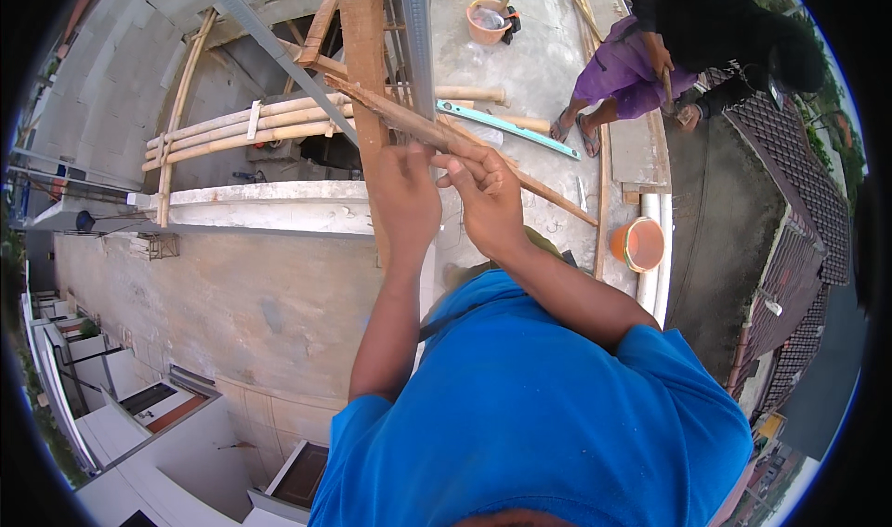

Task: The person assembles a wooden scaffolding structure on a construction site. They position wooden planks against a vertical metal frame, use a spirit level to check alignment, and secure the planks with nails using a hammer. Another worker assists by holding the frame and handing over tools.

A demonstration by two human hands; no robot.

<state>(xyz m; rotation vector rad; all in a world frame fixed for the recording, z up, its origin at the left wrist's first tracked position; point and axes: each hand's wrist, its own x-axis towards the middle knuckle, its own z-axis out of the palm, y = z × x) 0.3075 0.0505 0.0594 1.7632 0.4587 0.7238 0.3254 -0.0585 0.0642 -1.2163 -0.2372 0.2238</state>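
A rough wooden strip (390, 111) slants across in front of me, from the upright wooden post (360, 39) down to the right. My left hand (407, 188) is raised against the strip's lower edge beside the post, its back toward me and its fingers curled. My right hand (491, 197) is at the same height, thumb and fingers drawn together in front of the strip, their tips close to the left hand. Whatever lies between the fingers is too small or hidden to name. Just right of the post stands a perforated metal upright (415, 44).
A turquoise spirit level (520, 133) lies beyond my hands. An orange bucket (637, 244) stands at right, a peach tub (488, 23) farther off. Bamboo poles (269, 123) span an opening at left. A person in purple shorts (621, 76) works at upper right. The ledge drops away at left.
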